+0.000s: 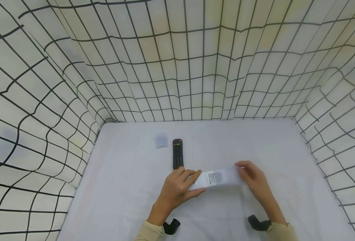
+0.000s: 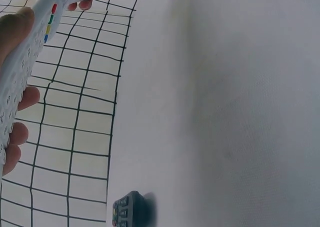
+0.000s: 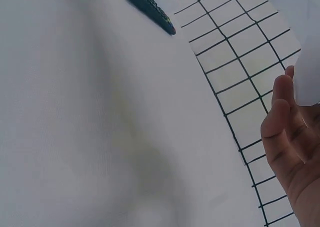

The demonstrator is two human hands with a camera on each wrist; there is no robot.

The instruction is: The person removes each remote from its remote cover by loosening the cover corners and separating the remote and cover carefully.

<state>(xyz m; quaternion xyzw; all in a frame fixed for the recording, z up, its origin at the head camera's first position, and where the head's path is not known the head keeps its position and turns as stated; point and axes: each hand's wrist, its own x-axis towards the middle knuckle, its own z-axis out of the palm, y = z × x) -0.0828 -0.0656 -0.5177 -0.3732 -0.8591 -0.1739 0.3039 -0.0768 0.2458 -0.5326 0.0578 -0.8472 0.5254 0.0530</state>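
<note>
In the head view my left hand (image 1: 177, 187) grips a white remote control (image 1: 200, 180) from its left end, held above the table. Printed text and a label show on its upper side. The left wrist view shows the remote's button face (image 2: 22, 67), with small red, green, yellow and blue keys near one end. A translucent plastic sleeve (image 1: 231, 176) extends from the remote's right end. My right hand (image 1: 255, 180) pinches the sleeve's far end between thumb and fingers. In the right wrist view the sleeve (image 3: 307, 82) hangs by the curled fingertips (image 3: 276, 118).
A black remote control (image 1: 177, 152) lies on the white table (image 1: 120, 174), just beyond my left hand. Left of it lies a small clear plastic piece (image 1: 161, 140). White walls with a dark grid (image 1: 183, 73) enclose the table's back and sides.
</note>
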